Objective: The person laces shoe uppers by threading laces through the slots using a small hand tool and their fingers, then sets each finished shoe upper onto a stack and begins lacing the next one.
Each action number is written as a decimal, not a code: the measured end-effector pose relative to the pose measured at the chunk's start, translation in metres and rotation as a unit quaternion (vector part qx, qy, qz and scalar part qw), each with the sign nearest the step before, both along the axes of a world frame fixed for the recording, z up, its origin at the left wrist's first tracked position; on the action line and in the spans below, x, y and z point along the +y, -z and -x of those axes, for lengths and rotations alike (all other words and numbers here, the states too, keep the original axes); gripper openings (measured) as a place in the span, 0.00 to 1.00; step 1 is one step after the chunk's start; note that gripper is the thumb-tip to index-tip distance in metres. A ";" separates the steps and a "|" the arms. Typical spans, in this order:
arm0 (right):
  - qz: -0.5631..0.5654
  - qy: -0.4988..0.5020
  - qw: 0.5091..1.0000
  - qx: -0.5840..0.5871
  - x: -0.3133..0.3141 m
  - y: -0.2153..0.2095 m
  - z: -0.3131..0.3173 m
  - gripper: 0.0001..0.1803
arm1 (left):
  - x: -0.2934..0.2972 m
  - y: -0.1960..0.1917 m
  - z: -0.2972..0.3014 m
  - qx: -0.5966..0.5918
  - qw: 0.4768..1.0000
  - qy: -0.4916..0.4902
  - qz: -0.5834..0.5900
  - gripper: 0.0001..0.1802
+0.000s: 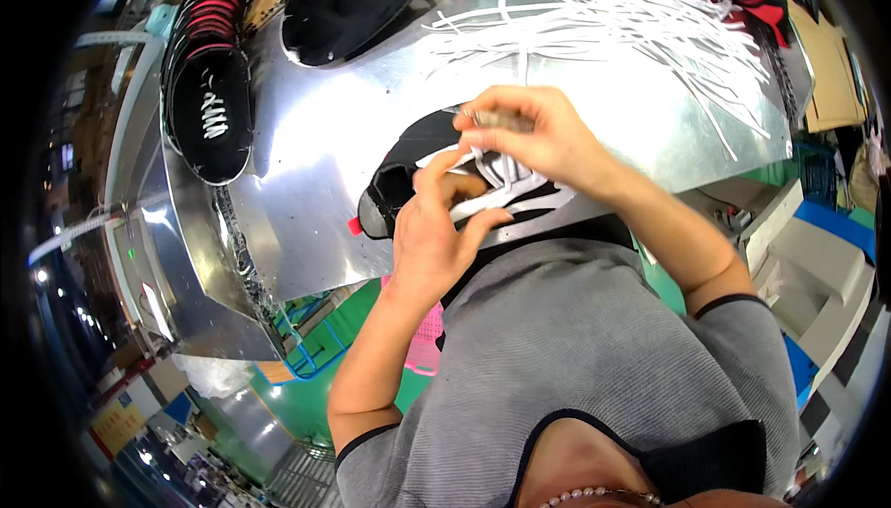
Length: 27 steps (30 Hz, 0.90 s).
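A black shoe upper (423, 144) with white laces lies on the metal table near its front edge. At one end it has a dark opening with a grey patch and a small red tab. My left hand (432, 230) grips this upper from its left, with thumb and fingers curled over the laced part. Just above it, my right hand (534, 128) is closed in a pinch. A slim, dull-coloured thing shows between those fingers, too unclear to name. The white lace (506, 174) crosses the upper in several bands, partly hidden under my fingers.
Loose white laces (594, 16) are spread across the table's far right. Nested black-and-red shoe uppers (212, 109) form a row at the left. Another large black shoe piece (348, 7) lies at the far edge. A cardboard piece (835, 77) stands at right.
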State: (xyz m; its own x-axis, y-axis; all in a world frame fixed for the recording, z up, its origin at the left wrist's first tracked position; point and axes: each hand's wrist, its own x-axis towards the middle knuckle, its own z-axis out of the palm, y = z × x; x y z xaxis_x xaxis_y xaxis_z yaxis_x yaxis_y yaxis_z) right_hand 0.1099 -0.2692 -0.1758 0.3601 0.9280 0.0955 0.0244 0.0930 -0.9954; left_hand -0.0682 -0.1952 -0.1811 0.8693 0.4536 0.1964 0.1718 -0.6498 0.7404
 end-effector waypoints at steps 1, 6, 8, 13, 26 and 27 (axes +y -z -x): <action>0.067 -0.028 0.995 0.074 -0.005 0.005 0.003 0.07 | -0.003 -0.004 -0.001 0.002 0.993 -0.066 0.101 0.38; 0.082 -0.041 0.996 0.011 0.001 0.018 0.008 0.06 | 0.009 -0.010 -0.015 0.059 0.966 -0.180 0.176 0.28; 0.089 -0.035 0.995 0.006 0.001 0.012 0.004 0.06 | 0.007 -0.008 -0.018 0.063 0.970 -0.213 0.097 0.21; 0.117 0.007 0.991 -0.070 -0.020 -0.016 0.002 0.13 | 0.005 0.002 -0.016 -0.032 0.963 -0.205 0.171 0.20; 0.142 -0.033 0.906 -0.396 -0.012 0.007 0.021 0.13 | -0.005 -0.001 -0.017 0.000 0.978 -0.163 0.132 0.21; 0.104 -0.016 0.894 -0.436 -0.005 0.012 0.028 0.15 | -0.007 0.000 -0.017 -0.004 0.980 -0.147 0.133 0.21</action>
